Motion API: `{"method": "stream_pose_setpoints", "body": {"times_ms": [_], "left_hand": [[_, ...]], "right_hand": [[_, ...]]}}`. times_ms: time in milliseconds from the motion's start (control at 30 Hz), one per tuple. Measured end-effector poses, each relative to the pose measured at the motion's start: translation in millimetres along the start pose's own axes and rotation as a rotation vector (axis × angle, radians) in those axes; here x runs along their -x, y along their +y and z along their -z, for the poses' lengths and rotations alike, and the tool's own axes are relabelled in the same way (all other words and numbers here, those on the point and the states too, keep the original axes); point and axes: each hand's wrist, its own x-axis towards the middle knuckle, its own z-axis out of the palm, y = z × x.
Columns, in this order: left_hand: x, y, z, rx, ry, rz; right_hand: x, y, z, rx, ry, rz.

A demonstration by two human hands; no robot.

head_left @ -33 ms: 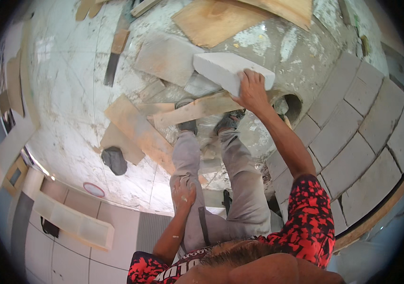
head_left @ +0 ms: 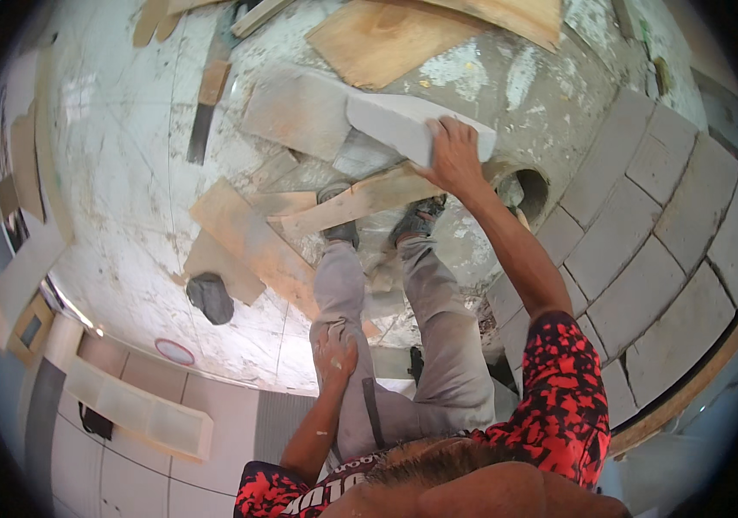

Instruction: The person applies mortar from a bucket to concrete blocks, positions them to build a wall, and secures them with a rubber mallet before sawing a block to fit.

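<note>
My right hand (head_left: 453, 157) reaches forward and grips the near edge of a pale grey rectangular block (head_left: 395, 121), held tilted above the floor. My left hand (head_left: 334, 356) rests flat on my left thigh, fingers spread, holding nothing. I stand in grey trousers, and my shoes (head_left: 421, 217) rest on a long wooden plank (head_left: 360, 203) lying across the rough concrete floor (head_left: 127, 173).
A wall of laid grey blocks (head_left: 645, 233) curves along the right, with a dark round opening (head_left: 531, 192) beside it. Plywood sheets (head_left: 386, 39), flat slabs (head_left: 295, 108) and board offcuts (head_left: 243, 237) litter the floor. A dark lump (head_left: 211, 296) lies at the left, and pale tiles (head_left: 140, 414) below it.
</note>
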Motion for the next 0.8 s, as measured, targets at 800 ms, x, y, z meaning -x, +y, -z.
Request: {"method": "stream_pose_setpoints", "body": {"times_ms": [800], "left_hand": [[86,357,166,-0.375,-0.082,-1.336]], "right_hand": [[233,-32,322,-0.621,0.356,-0.035]]}}
